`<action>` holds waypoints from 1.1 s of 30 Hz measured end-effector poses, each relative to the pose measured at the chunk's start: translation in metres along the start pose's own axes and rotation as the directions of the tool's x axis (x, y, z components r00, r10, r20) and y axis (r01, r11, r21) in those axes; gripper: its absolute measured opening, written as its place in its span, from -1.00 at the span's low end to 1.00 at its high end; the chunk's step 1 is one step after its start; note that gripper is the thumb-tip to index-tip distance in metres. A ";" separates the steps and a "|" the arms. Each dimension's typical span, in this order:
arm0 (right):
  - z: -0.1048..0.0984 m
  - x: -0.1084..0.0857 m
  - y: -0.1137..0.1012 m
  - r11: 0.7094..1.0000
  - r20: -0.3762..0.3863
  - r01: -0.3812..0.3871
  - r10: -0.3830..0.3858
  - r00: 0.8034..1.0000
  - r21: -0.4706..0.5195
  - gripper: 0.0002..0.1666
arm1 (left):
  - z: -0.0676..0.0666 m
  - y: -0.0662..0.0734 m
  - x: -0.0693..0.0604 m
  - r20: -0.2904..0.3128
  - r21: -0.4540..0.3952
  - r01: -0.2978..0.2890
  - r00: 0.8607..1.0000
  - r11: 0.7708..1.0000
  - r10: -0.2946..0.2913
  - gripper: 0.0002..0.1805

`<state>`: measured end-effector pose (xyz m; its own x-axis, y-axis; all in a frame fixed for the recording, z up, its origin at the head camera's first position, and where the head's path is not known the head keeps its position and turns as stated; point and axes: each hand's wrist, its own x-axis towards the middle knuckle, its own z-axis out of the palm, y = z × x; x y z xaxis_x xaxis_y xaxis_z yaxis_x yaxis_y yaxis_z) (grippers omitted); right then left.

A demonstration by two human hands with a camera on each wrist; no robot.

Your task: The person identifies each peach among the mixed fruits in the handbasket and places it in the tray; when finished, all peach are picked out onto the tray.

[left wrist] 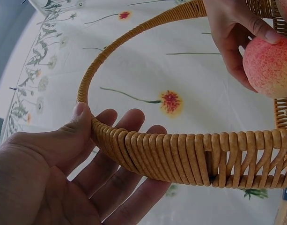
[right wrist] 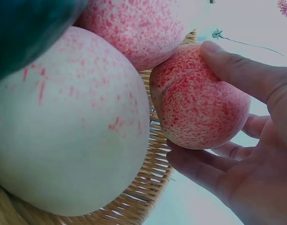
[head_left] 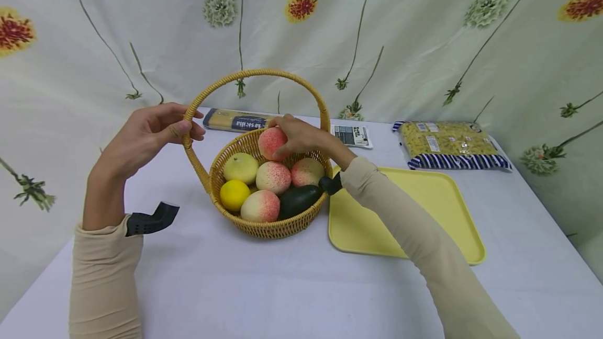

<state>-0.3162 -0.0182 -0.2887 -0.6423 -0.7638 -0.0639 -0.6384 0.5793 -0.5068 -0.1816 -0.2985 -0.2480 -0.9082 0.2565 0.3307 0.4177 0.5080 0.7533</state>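
Head view: grips the red peach (head_left: 271,143) with the right hand (head_left: 298,137), at the far edge of the wicker basket (head_left: 268,230). Directly between thumb and fingers; nearly round, so without a long axis. Farther off, at the basket's left edge, the left hand (head_left: 155,128) on the arched handle (head_left: 268,72). Nearer the basket's front edge, 3 paler, speckled peaches (head_left: 273,178), 1 pale green fruit (head_left: 241,168), 1 smooth yellow fruit (head_left: 234,195) and 1 glossy dark eggplant (head_left: 298,201). Beside the basket's right edge, a flat yellow tray (head_left: 433,198) with rounded corners.

Left wrist view: holds the tightly coiled cane of the handle between thumb and fingers, with fingers spread behind.

Right wrist view: pinches the peach with thumb on top and fingers slightly spread beneath. Shows a shallow crease and dense red stippling. Cannot tell whether touching the neighbouring peach or clear of it.
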 end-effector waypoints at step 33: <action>-0.001 -0.035 0.004 0.975 -0.077 0.186 -0.178 0.981 0.123 -0.17 | 0.000 -0.001 0.000 0.001 0.012 -0.002 1.000 1.000 0.002 -0.71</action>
<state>-0.2965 0.0114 -0.2881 -0.5493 -0.8303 0.0938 -0.6901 0.3874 -0.6114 -0.1818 -0.2987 -0.2491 -0.9073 0.2585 0.3316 0.4199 0.5170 0.7459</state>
